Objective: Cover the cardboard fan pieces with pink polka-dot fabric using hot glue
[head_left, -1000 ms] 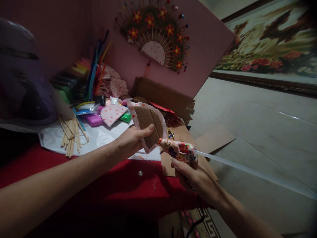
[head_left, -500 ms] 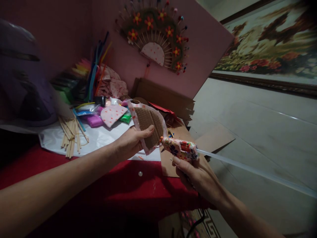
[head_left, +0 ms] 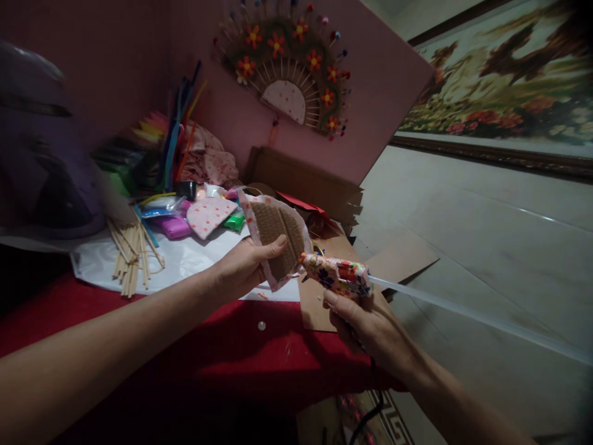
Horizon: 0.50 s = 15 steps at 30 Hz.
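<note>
My left hand (head_left: 248, 262) grips a half-round cardboard piece (head_left: 278, 228) by its lower left side, thumb on the bare corrugated face. Pink dotted fabric is folded over the piece's edge. In my right hand (head_left: 359, 318) is a flower-patterned glue gun (head_left: 336, 275), held by its handle, with fingers wrapped round it. The gun's orange tip points left and meets the lower right edge of the cardboard piece; whether it touches I cannot tell. A long clear glue stick (head_left: 440, 303) sticks out of the gun's back. My fingers behind the cardboard are hidden.
Wooden sticks (head_left: 132, 259) lie on a white sheet (head_left: 180, 266) at left, near a second fabric-covered half-round (head_left: 210, 216) and coloured packets (head_left: 173, 227). Brown cardboard (head_left: 319, 309) lies beneath the gun. A white bead (head_left: 262, 326) rests on the red cloth (head_left: 222, 352). A decorated fan (head_left: 282, 68) hangs behind.
Almost nothing differs. Both hands keep their holds, and the gun's tip stays at the cardboard's edge; the view has shifted very slightly.
</note>
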Each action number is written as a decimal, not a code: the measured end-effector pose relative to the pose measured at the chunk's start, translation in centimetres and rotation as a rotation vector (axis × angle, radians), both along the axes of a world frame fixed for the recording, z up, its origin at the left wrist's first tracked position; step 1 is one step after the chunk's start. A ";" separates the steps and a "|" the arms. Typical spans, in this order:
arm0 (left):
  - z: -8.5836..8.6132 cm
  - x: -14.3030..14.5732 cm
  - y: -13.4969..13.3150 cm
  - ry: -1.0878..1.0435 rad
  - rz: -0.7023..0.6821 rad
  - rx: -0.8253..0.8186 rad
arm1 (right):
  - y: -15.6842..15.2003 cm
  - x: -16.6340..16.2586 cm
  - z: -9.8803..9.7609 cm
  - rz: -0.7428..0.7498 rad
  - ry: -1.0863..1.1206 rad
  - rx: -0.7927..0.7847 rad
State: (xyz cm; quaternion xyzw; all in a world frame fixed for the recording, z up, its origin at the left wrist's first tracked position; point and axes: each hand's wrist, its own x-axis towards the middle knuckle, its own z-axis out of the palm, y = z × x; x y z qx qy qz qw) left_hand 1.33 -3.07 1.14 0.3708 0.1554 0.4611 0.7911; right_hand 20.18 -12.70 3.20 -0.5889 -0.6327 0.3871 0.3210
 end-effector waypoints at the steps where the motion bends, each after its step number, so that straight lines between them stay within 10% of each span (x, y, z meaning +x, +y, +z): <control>1: -0.1 0.0 0.0 -0.006 -0.003 0.003 | 0.0 0.0 0.0 0.001 0.009 -0.004; 15: -0.7 0.0 0.4 0.006 -0.061 0.045 | 0.4 0.2 -0.1 0.001 0.049 0.017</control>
